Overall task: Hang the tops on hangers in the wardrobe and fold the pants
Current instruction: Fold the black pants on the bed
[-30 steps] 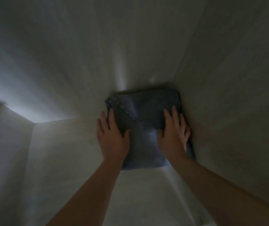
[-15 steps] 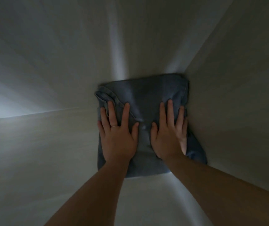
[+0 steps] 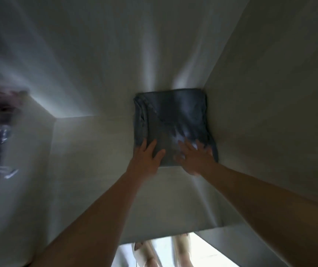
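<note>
Pale wardrobe shelf (image 3: 96,170), dim and blurring; folded blue pants (image 3: 169,116) are lying centre-right of the frame, tucked against the side panel (image 3: 269,93). Left hand (image 3: 146,160) and right hand (image 3: 194,160) are resting flat on the near edge, side by side, fingers straight, gripping nothing. Judging it best to be pressing evenly and lifting off straight, so the fold is not dragging open.

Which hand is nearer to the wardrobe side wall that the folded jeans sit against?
The right hand, resting on the near right corner of the jeans, close beside the side wall. The left hand lies on the near left corner, farther from that wall.
</note>
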A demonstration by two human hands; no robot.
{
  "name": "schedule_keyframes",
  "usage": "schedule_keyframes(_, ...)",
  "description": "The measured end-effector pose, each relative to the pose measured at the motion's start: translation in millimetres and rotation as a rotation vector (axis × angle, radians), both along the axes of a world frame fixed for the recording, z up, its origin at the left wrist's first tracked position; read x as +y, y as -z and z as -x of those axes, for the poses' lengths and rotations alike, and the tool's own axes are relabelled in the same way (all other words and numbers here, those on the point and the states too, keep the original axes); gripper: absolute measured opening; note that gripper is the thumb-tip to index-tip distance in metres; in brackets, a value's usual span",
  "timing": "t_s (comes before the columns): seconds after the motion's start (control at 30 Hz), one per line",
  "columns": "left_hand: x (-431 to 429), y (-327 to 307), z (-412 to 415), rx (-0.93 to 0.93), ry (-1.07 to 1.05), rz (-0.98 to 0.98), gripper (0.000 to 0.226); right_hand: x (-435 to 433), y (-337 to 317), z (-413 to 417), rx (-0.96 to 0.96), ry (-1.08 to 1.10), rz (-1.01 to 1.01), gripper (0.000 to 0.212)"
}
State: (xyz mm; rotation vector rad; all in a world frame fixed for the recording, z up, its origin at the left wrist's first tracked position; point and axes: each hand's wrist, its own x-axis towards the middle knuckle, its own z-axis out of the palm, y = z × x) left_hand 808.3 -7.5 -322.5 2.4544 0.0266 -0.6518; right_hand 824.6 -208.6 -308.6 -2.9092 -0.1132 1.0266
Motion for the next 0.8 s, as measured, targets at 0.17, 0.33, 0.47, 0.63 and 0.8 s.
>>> schedule_keyframes(0.17, 14.2, -44.5, 91.5, -0.133, -0.148, 0.026, 0.063, 16.0, -44.4, 82.4, -0.173, -0.024, -0.105, 0.070)
schedule_keyframes(0.33, 22.7, -80.4, 164.4, -0.133, -0.223, 0.043, 0.065, 21.3, -78.5, 144.0, -0.197, -0.104, -0.174, 0.070)
schedule_keyframes(0.47, 29.3, -100.4, 216.1, -0.183, -0.286, 0.011, 0.072, 25.2, -102.6, 182.3, -0.221, -0.147, -0.283, 0.070)
schedule_keyframes(0.63, 15.9, -119.5, 285.6, -0.208, -0.431, -0.038, 0.063, 27.0, -124.4, 224.0, -0.202, -0.207, -0.444, 0.066)
schedule_keyframes(0.8, -6.0, -139.4, 358.4, -0.205, -0.618, -0.079, 0.063, 20.5, -138.0, 265.1, -0.143, -0.344, -0.612, 0.061)
